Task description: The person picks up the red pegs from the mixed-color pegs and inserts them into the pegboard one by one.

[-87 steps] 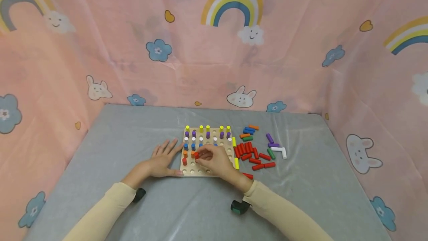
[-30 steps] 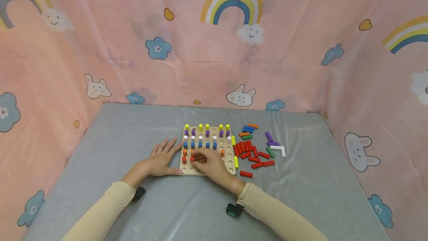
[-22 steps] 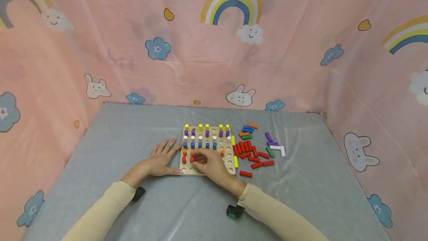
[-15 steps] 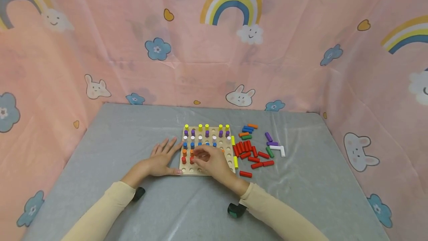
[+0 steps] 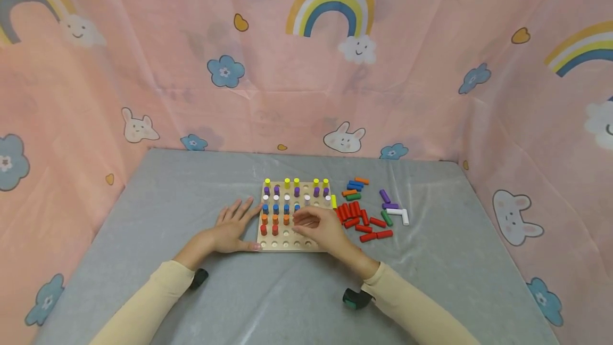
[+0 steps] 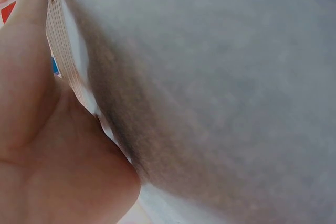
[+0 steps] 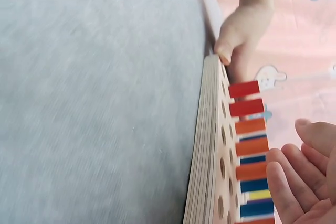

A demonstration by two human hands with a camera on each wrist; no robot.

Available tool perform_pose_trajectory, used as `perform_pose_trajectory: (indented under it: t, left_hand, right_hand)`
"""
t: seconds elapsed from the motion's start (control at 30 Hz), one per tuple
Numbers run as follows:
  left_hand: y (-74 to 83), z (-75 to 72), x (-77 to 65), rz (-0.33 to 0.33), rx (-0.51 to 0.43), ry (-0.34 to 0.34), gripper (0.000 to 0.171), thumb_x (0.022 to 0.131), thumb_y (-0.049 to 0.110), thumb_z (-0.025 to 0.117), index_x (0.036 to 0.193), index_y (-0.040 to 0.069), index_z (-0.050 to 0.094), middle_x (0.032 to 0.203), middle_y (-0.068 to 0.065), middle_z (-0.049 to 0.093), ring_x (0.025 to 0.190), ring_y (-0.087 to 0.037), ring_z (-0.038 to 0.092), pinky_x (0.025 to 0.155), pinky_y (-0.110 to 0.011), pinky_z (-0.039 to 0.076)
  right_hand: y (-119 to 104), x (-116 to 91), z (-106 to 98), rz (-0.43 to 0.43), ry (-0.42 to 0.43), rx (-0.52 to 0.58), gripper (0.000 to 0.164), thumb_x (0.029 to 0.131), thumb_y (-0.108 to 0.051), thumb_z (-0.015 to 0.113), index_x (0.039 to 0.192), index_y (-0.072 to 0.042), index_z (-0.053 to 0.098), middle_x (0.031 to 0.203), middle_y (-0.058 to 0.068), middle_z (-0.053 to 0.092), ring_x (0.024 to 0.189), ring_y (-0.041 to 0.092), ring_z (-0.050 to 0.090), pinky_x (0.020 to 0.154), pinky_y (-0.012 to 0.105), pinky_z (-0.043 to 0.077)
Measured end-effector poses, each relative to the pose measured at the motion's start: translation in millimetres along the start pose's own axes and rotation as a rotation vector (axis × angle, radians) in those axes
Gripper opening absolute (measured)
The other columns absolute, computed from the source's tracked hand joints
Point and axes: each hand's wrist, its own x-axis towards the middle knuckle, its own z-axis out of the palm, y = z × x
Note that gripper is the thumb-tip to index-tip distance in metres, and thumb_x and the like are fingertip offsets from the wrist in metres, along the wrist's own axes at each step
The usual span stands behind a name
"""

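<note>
A wooden pegboard (image 5: pixel 280 238) lies on the table with rows of yellow, purple, white, blue, orange and red pegs standing in it. My left hand (image 5: pixel 230 232) is spread flat at the board's left side, its thumb on the near left corner and a finger along the left edge. My right hand (image 5: pixel 323 229) hovers over the board's right half, fingers loosely bent and apart from the thumb. Nothing shows between them in the right wrist view. Two red pegs (image 7: pixel 247 107) stand upright in the row nearest that hand. Its palm hides part of the orange and blue rows.
Right of the board lie several loose red pegs (image 5: pixel 354 209), with purple pegs (image 5: pixel 385 196), white pegs (image 5: pixel 405 217), green pegs (image 5: pixel 387 218), blue pegs (image 5: pixel 355 185) and orange pegs (image 5: pixel 362 180). A grey cloth (image 5: pixel 230 302) covers the table. Pink patterned curtains (image 5: pixel 268 116) surround it.
My right hand set a red peg into the second hole of the red row, let go, and has moved right and away from it. The left hand has stayed in place.
</note>
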Motion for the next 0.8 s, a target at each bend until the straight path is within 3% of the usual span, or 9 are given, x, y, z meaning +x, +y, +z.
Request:
perform_pose_trajectory:
  t: [0.17, 0.37, 0.57, 0.8]
  left_hand:
    - [-1.3, 1.2, 0.0, 0.011, -0.003, 0.007, 0.110, 0.080, 0.074, 0.062, 0.161, 0.023, 0.009, 0.168, -0.016, -0.002, 0.153, -0.046, -0.007, 0.118, -0.070, -0.002]
    - [-1.2, 0.9, -0.4, 0.016, -0.018, 0.012, 0.110, 0.079, 0.075, 0.061, 0.161, 0.022, 0.011, 0.168, -0.017, 0.000, 0.153, -0.047, -0.006, 0.117, -0.071, -0.002]
    - [5.6, -4.8, -1.7, -0.018, 0.031, -0.005, 0.105, 0.083, 0.063, 0.067, 0.161, 0.018, 0.012, 0.168, -0.018, 0.002, 0.153, -0.047, -0.003, 0.118, -0.070, 0.003]
    - [4.8, -4.8, 0.1, -0.008, 0.027, -0.007, 0.107, 0.082, 0.066, 0.067, 0.160, 0.018, 0.013, 0.167, -0.019, 0.002, 0.153, -0.048, -0.002, 0.117, -0.071, 0.002]
  right_hand:
    - [6.9, -4.7, -7.8, 0.004, 0.008, 0.011, 0.030, 0.085, -0.008, 0.077, 0.112, 0.002, 0.070, 0.106, 0.020, 0.074, 0.093, 0.032, 0.073, 0.079, 0.036, 0.061]
    - [10.4, -9.1, -21.0, 0.035, 0.010, 0.005, 0.028, 0.084, -0.011, 0.078, 0.110, -0.003, 0.072, 0.103, 0.015, 0.075, 0.089, 0.023, 0.074, 0.077, 0.024, 0.060]
    - [12.4, -12.3, -37.8, 0.061, -0.009, 0.012, 0.028, 0.085, -0.011, 0.078, 0.111, -0.002, 0.071, 0.102, 0.015, 0.075, 0.089, 0.021, 0.073, 0.075, 0.019, 0.058]
    - [19.6, -18.7, -59.1, 0.176, -0.033, -0.042, 0.026, 0.085, -0.016, 0.078, 0.110, -0.009, 0.072, 0.101, 0.008, 0.075, 0.088, 0.015, 0.072, 0.077, 0.021, 0.058]
